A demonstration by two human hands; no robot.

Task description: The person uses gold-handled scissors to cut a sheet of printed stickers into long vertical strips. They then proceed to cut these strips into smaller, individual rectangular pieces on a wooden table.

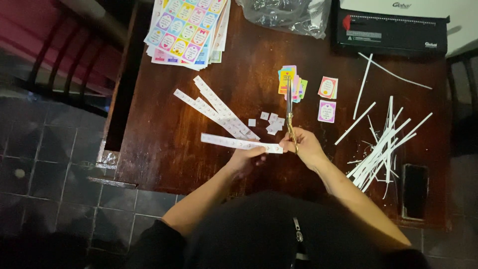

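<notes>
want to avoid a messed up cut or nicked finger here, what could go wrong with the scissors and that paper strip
1. The left hand pinches the paper strip right beside the scissors in the right hand; fingers that near the blades could get nicked.
2. The strip's long free end hangs out unsupported to the left, so it may sag and skew the cut.
3. The small cut squares lie loose just under the blades; a sweep of the hand could scatter them among the white offcuts.

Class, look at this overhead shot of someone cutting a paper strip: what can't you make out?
Head view:
- Scissors blades: too thin to tell open or closed.
- Paper strip markings: too small.
- Sheet stack: cut off by top edge.
- Left hand fingers: tucked under strip.
</notes>
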